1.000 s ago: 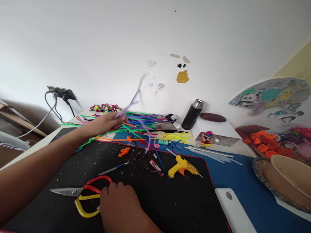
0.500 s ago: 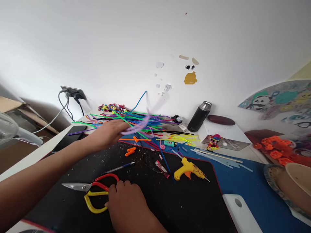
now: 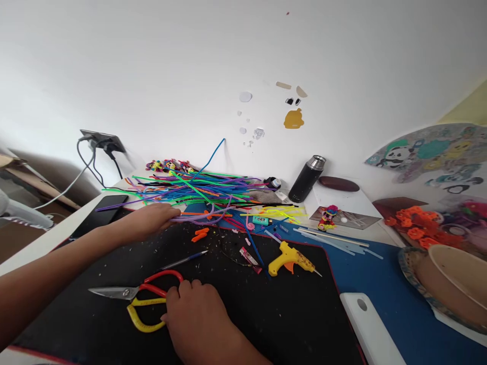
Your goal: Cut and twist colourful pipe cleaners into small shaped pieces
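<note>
My left hand (image 3: 158,221) reaches over the far left of the black mat (image 3: 266,314), its fingers closed on light purple pipe cleaners (image 3: 205,218) that lie low beside the pile. My right hand (image 3: 196,309) rests on the mat near its front, fingers curled over the ends of the handles of the scissors (image 3: 146,301). The scissors have red and yellow handles, and their blades point left. Behind my left hand spreads a pile of coloured pipe cleaners (image 3: 198,187), one blue one sticking up against the wall.
A yellow glue gun (image 3: 292,257), a pen (image 3: 184,260) and a pink lighter (image 3: 250,257) lie on the mat. At the back stand a black flask (image 3: 307,178) and a small figure (image 3: 327,217). A phone (image 3: 99,217) lies left, a white object (image 3: 375,327) right.
My left hand has lowered and moved slightly left, bringing the purple pipe cleaners down to the table. My right hand stays at the scissors. The view has shifted slightly.
</note>
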Action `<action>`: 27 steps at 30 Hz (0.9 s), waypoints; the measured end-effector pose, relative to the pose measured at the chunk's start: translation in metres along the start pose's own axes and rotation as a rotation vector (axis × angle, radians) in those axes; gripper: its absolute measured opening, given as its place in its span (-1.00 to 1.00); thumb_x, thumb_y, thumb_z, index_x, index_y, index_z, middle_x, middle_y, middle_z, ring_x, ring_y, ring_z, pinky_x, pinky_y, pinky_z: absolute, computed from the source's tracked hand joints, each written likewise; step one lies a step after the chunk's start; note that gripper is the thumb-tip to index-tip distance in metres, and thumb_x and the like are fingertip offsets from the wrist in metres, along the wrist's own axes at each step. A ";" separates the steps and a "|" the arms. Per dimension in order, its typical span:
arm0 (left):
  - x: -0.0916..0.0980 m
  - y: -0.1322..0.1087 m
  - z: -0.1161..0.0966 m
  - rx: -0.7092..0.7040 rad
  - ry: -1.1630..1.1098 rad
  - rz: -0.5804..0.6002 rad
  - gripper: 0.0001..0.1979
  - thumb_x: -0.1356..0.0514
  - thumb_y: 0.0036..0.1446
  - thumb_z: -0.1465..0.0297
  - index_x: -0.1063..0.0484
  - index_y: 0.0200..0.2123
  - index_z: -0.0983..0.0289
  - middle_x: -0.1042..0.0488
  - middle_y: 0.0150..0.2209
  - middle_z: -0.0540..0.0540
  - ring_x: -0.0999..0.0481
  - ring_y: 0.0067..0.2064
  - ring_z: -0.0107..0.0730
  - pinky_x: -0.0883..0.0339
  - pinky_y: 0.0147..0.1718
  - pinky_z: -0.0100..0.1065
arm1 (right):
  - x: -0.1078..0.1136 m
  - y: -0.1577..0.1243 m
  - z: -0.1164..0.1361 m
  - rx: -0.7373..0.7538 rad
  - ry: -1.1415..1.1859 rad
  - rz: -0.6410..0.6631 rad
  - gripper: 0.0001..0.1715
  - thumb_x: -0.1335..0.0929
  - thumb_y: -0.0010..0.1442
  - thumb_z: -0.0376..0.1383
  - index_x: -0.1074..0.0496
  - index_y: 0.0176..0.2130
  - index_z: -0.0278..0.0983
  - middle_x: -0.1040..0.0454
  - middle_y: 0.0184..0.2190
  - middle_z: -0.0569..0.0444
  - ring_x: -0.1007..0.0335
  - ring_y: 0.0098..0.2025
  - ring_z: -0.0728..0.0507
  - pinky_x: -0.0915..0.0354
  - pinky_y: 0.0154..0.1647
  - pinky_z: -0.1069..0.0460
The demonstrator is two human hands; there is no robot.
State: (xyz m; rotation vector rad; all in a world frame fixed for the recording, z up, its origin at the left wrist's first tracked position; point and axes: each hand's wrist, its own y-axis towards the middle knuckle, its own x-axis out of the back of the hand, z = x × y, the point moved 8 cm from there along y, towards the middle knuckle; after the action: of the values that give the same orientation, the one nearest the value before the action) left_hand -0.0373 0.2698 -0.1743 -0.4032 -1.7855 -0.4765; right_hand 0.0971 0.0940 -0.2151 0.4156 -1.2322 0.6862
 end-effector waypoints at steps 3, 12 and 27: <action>0.010 0.005 -0.018 -0.069 -0.054 -0.008 -0.86 -0.12 0.30 0.32 -0.48 -0.25 0.15 -0.55 -0.32 0.09 -0.51 -0.27 -0.11 -0.23 -0.25 -0.27 | 0.004 -0.001 0.001 0.013 0.003 -0.028 -0.65 -0.39 0.44 -0.14 -0.48 0.01 -0.39 -0.58 -0.18 -0.13 -0.54 -0.22 -0.29 -0.54 -0.36 -0.13; 0.059 0.051 -0.115 -0.176 -0.132 -0.200 -0.74 0.01 0.38 0.25 -0.42 -0.24 0.19 -0.46 -0.36 0.10 -0.42 -0.35 -0.20 -0.23 -0.31 -0.27 | 0.004 -0.003 0.002 0.011 0.007 -0.059 -0.67 -0.35 0.47 -0.15 -0.46 -0.01 -0.39 -0.57 -0.19 -0.12 -0.54 -0.22 -0.27 -0.53 -0.37 -0.11; -0.082 0.155 -0.226 -0.525 0.259 0.056 -0.80 -0.14 0.28 0.51 -0.59 -0.20 0.35 -0.64 -0.24 0.32 -0.54 -0.11 -0.01 -0.29 -0.11 -0.10 | -0.002 0.000 0.002 0.027 0.000 -0.060 -0.68 -0.37 0.41 -0.23 -0.49 0.00 -0.45 -0.59 -0.16 -0.21 -0.57 -0.21 -0.28 -0.53 -0.37 -0.10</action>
State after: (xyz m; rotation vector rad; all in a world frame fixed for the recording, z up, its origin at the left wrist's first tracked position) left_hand 0.2480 0.2843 -0.1838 -0.7173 -1.3810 -0.9196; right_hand 0.0955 0.0921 -0.2161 0.4732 -1.2069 0.6524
